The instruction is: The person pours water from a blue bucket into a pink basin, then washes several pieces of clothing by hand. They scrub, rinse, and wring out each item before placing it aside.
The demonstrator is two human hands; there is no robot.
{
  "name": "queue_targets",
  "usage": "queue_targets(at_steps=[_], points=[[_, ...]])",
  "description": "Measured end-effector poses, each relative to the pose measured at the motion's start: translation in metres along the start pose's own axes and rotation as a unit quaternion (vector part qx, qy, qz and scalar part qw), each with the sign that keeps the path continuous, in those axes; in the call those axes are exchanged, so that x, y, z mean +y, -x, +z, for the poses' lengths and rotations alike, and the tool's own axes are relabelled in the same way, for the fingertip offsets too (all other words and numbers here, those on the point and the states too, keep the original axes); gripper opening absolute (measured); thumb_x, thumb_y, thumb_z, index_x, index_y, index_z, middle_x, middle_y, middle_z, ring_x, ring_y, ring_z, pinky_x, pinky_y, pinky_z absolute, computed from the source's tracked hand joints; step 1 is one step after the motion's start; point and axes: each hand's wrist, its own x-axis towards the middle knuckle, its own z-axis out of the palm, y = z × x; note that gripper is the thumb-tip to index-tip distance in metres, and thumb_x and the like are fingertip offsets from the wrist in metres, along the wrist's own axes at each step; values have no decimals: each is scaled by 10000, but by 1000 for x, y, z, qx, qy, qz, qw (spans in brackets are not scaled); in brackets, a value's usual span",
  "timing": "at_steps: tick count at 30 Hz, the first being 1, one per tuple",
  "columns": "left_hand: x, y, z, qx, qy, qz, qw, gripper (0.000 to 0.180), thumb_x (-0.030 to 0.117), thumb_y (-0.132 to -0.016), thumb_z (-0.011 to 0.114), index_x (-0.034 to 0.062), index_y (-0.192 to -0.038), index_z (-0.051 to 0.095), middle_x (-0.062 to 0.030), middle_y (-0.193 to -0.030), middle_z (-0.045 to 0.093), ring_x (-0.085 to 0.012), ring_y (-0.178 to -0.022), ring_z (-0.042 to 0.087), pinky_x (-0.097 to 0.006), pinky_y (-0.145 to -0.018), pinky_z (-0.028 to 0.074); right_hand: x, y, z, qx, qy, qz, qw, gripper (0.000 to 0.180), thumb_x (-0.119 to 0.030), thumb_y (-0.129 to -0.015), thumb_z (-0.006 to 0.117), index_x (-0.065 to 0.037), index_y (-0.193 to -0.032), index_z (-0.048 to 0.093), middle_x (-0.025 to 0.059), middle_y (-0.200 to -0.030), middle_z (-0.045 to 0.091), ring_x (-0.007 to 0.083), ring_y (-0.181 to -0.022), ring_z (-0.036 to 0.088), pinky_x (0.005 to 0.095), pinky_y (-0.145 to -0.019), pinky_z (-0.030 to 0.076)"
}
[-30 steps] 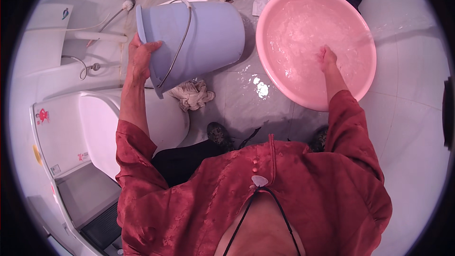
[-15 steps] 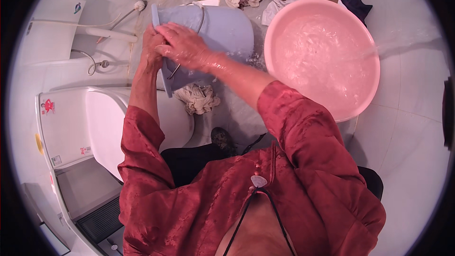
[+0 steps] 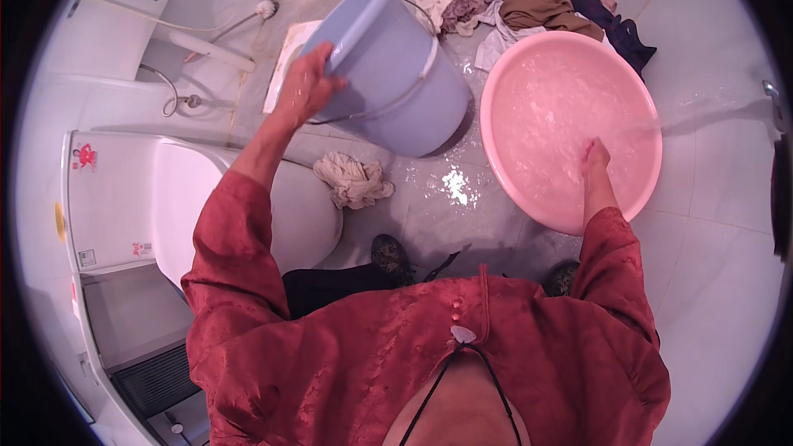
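Blue plastic bucket (image 3: 405,87) tilts, held by our left fingers (image 3: 317,59); over round pink basin (image 3: 487,116) alongside, right fingers (image 3: 591,149), spread unclear.

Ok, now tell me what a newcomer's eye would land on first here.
First, the big pink basin on the right, holding rippling water, with a stream entering from the right and the right hand within its rim. To its left is a tilted blue bucket, its rim gripped by the left hand. Just beyond the basin, at the top, lies a heap of clothes.
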Motion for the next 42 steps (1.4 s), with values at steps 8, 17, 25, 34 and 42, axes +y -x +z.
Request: queue_targets(at_steps=[8, 17, 25, 34, 42], points=[[-44, 45, -38, -161, -247, -76, 952, 375, 73, -657, 738, 55, -973, 536, -179, -835, 614, -380, -868, 597, -394, -758, 462, -48, 259, 246, -551, -262, 135, 781, 361, -226, -903, 541, 12, -1174, 527, 192, -1221, 533, 306, -1133, 519, 449, -1012, 402], [7, 38, 51, -181, -231, 47, 955, 479, 65, -670, 702, 56, -1001, 357, -223, -750, 588, -460, -747, 574, -528, -635, 445, -46, 199, 214, -357, 73, -131, 922, 446, -339, -890, 579, -75, -1232, 471, 101, -1083, 559, 201, -968, 573, 354, -831, 484], [-19, 39, -4, -132, -379, 244, 883, 205, -3, -717, 520, 86, -894, 466, -98, -755, 559, -309, -734, 594, -474, -724, 451, -24, -32, -7, -87, 120, -23, 989, 360, -369, -914, 522, -78, -1125, 523, 56, -1012, 576, 189, -858, 580, 353, -727, 483], [-17, 17, -30, -85, -463, 371, 801, 50, 150, -739, 571, 102, -724, 574, -64, -798, 515, -237, -1019, 511, -563, -1020, 321, -69, 288, 244, -648, -204, 145, 719, 373, -227, -950, 479, 22, -1227, 493, 190, -1249, 533, 311, -1165, 524, 460, -1021, 411], [10, -9, -14, -120, -413, 382, 818, 105, 143, -684, 588, 54, -729, 555, -102, -875, 534, -307, -1137, 489, -443, -975, 417, -49, 180, 183, -301, 59, -111, 945, 513, -393, -911, 530, -82, -1304, 419, 117, -1094, 545, 222, -976, 581, 356, -826, 491]])
